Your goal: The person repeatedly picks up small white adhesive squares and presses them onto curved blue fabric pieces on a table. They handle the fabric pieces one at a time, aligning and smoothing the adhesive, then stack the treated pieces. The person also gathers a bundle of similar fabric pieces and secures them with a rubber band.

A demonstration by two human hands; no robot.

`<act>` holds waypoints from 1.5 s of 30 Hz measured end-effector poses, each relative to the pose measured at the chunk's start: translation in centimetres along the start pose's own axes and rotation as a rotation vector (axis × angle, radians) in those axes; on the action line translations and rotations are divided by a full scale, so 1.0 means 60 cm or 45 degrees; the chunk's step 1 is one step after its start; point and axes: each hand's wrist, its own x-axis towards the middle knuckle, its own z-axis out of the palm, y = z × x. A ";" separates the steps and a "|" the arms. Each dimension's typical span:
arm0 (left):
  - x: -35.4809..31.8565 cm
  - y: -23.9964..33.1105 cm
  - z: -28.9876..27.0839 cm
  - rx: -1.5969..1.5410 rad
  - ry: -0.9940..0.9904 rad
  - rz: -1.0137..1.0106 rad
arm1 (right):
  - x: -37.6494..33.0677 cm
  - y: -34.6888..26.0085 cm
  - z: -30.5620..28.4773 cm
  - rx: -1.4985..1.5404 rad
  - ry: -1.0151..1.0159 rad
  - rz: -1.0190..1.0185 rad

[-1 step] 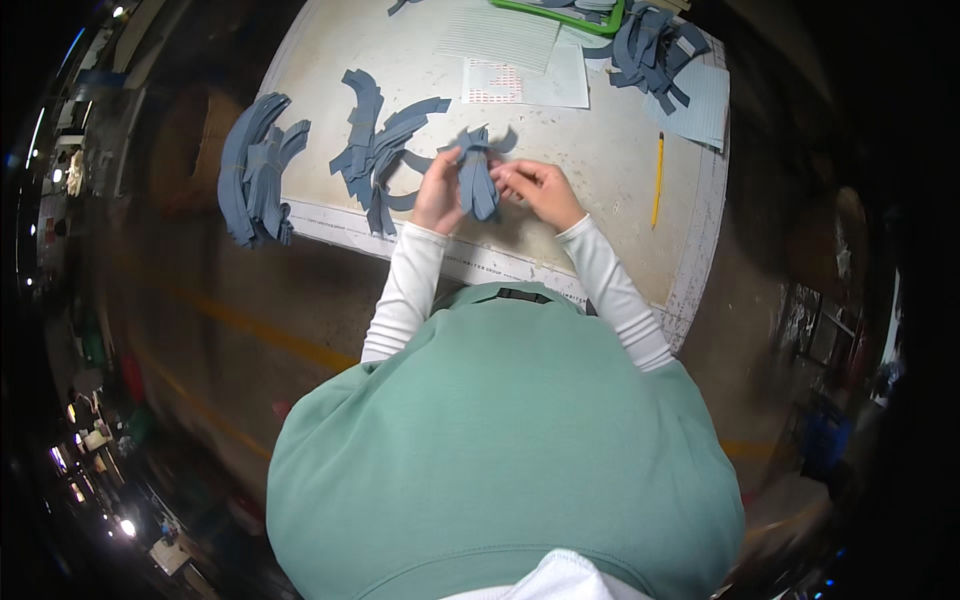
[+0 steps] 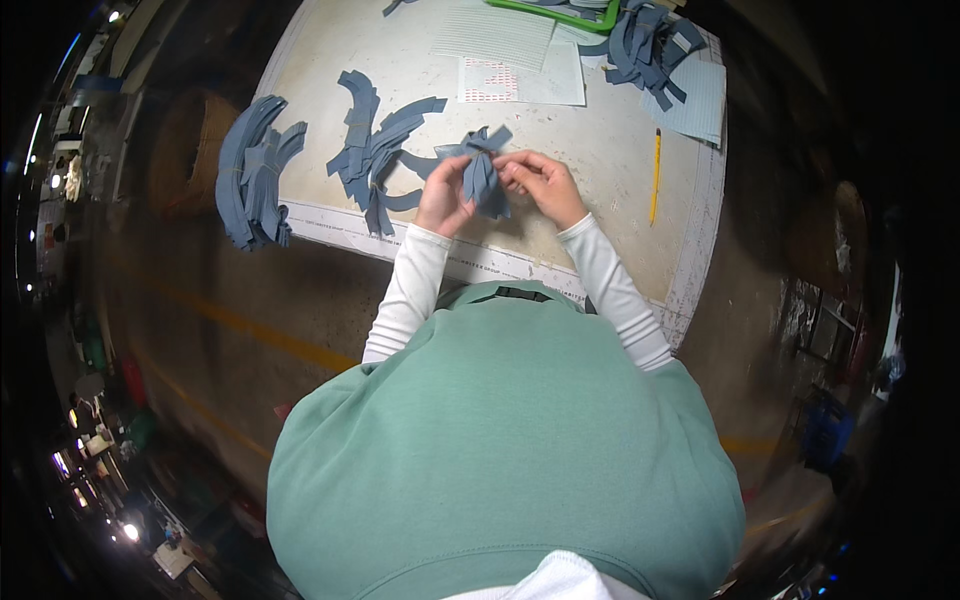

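Observation:
Just above the table's near edge I hold a small bundle of blue-grey fabric strips (image 2: 483, 183). My left hand (image 2: 446, 198) grips its left side, thumb and fingers closed round it. My right hand (image 2: 545, 188) pinches at the bundle's upper right, by its gathered middle; what lies between those fingertips is too small to make out. Left of my hands lies a loose pile of tied blue-grey strip bundles (image 2: 372, 150). Farther left, a larger stack of curved strips (image 2: 245, 185) hangs partly over the table's left edge.
On the pale table (image 2: 590, 215) a yellow pencil (image 2: 655, 180) lies at the right. Paper sheets (image 2: 545, 85) and a green-rimmed tray (image 2: 570, 17) are at the far side. More blue-grey strips (image 2: 645, 55) heap at the far right, over a lined sheet (image 2: 700, 105).
The bundle has turned in my hands, and a strip end at its top now points up to the right. My right fingertips have moved up slightly along it.

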 end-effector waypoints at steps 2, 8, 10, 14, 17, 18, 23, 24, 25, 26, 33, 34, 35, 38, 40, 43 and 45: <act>-0.002 -0.026 -0.002 0.068 -0.042 -0.091 | -0.011 0.002 -0.008 -0.267 0.100 -0.073; 0.007 -0.070 0.010 0.485 -0.062 0.047 | -0.042 0.028 -0.006 -0.493 0.380 -0.186; 0.012 -0.064 0.008 0.459 0.010 -0.053 | -0.044 0.033 -0.001 -0.377 0.469 -0.071; 0.038 -0.045 0.004 0.456 0.050 -0.183 | -0.050 0.027 0.006 -0.321 0.217 -0.113; 0.053 -0.032 0.003 0.545 0.037 -0.140 | -0.047 0.020 0.013 -0.880 0.219 -0.278; 0.056 -0.029 0.004 0.605 0.015 -0.086 | -0.046 0.018 0.013 -1.060 0.190 -0.398; 0.072 -0.013 0.007 0.742 0.046 0.007 | -0.030 0.019 0.028 -1.436 0.114 -0.333; 0.075 -0.004 0.004 0.736 0.061 0.002 | -0.032 0.018 0.030 -1.394 0.069 -0.372; 0.078 0.008 0.000 0.693 0.060 0.043 | -0.033 0.016 0.033 -1.373 0.024 -0.360; 0.084 0.032 -0.005 0.690 0.119 0.075 | -0.036 0.012 0.035 -1.278 -0.127 -0.376; 0.071 0.197 -0.017 0.462 0.304 0.693 | -0.078 -0.007 -0.005 -1.100 -0.669 0.125; 0.067 0.199 -0.009 0.555 0.213 0.636 | -0.063 -0.005 -0.021 -1.249 -0.497 0.143; 0.062 0.199 0.000 0.641 0.170 0.568 | -0.046 -0.006 -0.043 -1.360 -0.369 0.124; 0.055 0.161 0.023 0.762 -0.002 0.424 | 0.023 -0.003 -0.094 -0.793 0.246 0.132; 0.057 0.099 0.021 0.735 -0.180 0.414 | 0.050 -0.001 -0.116 -0.813 0.587 -0.020; 0.049 0.005 -0.023 0.772 0.156 0.093 | 0.039 0.006 -0.124 -0.901 0.616 -0.192; 0.039 -0.029 -0.064 1.218 0.449 0.313 | 0.005 0.018 -0.108 -0.944 0.611 -0.147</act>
